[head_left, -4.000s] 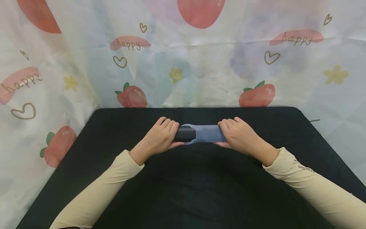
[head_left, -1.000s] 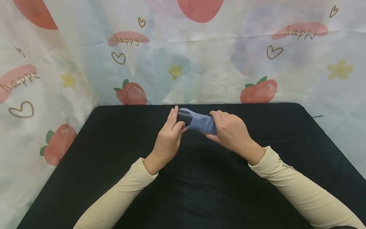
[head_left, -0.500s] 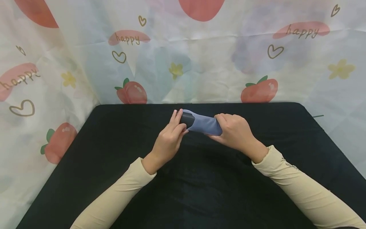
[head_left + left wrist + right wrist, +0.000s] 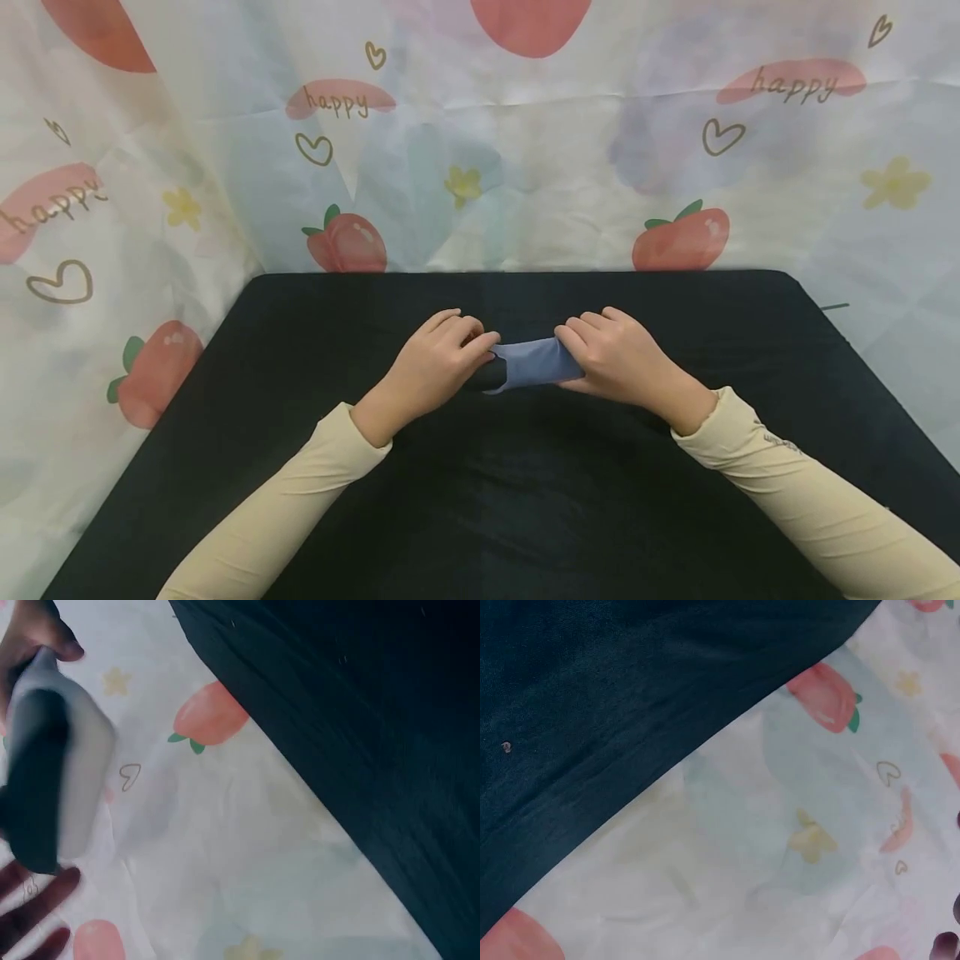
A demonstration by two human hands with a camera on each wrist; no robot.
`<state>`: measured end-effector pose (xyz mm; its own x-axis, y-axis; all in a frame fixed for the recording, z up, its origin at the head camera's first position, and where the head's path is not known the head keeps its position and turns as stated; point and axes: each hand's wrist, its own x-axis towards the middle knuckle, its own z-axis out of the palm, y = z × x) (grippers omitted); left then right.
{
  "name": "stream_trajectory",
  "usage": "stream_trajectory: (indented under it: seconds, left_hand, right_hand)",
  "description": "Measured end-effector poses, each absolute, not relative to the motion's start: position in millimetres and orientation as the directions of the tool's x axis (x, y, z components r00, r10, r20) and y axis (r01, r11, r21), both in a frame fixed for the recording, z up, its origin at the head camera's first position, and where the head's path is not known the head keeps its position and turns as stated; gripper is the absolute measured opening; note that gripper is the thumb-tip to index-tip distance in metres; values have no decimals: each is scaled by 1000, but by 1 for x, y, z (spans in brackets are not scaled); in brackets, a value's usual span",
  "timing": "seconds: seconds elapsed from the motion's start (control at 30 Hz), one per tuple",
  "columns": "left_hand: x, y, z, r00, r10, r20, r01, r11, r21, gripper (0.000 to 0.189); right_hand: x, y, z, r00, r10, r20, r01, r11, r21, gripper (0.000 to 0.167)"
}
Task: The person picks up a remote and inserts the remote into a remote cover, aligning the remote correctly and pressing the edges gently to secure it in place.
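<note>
Held between both hands is a blue-grey, sleeve-like item (image 4: 534,362) with a black end piece (image 4: 489,373) on its left. My left hand (image 4: 431,362) bends over the black end and hides much of it. On the blue end, the right hand (image 4: 622,354) keeps its fingers curled round the material. The left wrist view shows the item (image 4: 86,765) blurred, its dark part towards the left fingers (image 4: 37,907), which look spread there; its other end meets the right hand (image 4: 34,641). Only fingertips (image 4: 945,946) show at the right wrist view's edge.
A black cloth-covered table (image 4: 495,517) lies below the hands. Behind it and to both sides hangs a pale curtain (image 4: 540,183) printed with fruit, flowers, hearts and the word "happy". Beige sleeves cover both forearms.
The item has come down and levelled from its tilt. The left hand has turned from raised fingers beside the black end to bending over it; the right hand keeps its hold.
</note>
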<state>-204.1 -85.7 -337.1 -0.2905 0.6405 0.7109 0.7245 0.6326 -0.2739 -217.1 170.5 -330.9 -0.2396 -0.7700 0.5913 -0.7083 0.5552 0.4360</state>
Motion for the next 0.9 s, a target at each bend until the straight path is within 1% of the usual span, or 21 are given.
stream_trajectory:
  seconds: [0.07,0.13,0.3,0.4,0.57,0.67,0.73,0.77,0.9]
  left_hand:
    - [-205,-87,-335,-261,661,703,747,599,-287,11]
    - [-205,-89,-332,-236,676,698,762,575,-299,7]
    - [-204,-98,-328,-197,715,671,779,530,-336,17]
    - [-204,-104,-326,-194,724,662,780,523,-343,19]
    - [-202,-103,-329,-196,729,656,787,516,-338,22]
    - [-199,-97,-331,-181,718,672,785,517,-341,13]
    - [-197,-93,-332,-176,697,695,771,537,-343,4]
    - [-196,-92,-332,-177,682,710,760,553,-342,3]
    - [-196,-91,-335,-194,608,770,749,599,-284,18]
  right_hand:
    - [-217,171,-331,-217,-775,593,-712,541,448,58]
    - [-217,171,-330,-209,-778,592,-712,536,453,59]
    - [-218,174,-326,-241,-784,572,-714,542,443,62]
    - [-219,177,-324,-253,-790,559,-713,543,444,62]
    - [-218,177,-321,-212,-820,532,-722,498,480,66]
    - [-217,174,-321,-189,-827,530,-726,481,492,70]
    - [-216,172,-321,-180,-821,543,-732,480,484,70]
    - [-216,171,-321,-176,-815,551,-738,480,474,70]
    - [-214,168,-321,-181,-793,582,-766,485,422,69]
